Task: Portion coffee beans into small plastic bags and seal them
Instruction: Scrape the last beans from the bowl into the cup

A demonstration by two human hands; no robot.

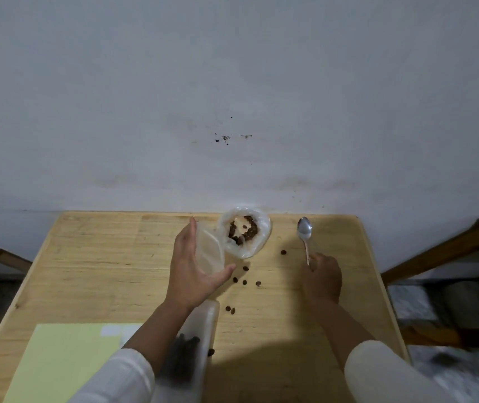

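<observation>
A small clear plastic bag (245,231) with coffee beans in it lies open at the far edge of the wooden table (101,257). My left hand (191,266) holds an empty clear bag (210,251) between straight fingers and thumb, just left of the filled one. My right hand (322,279) grips the handle of a metal spoon (304,231), whose empty bowl points away from me. Several loose beans (245,282) lie scattered between my hands. A clear container (196,341) holding dark beans lies near me, partly hidden by my left forearm.
A pale yellow sheet (63,362) lies at the near left of the table, with a small white slip (110,330) at its top. The table stands against a grey wall. Wooden furniture (465,245) stands to the right and a wooden rail at the far left.
</observation>
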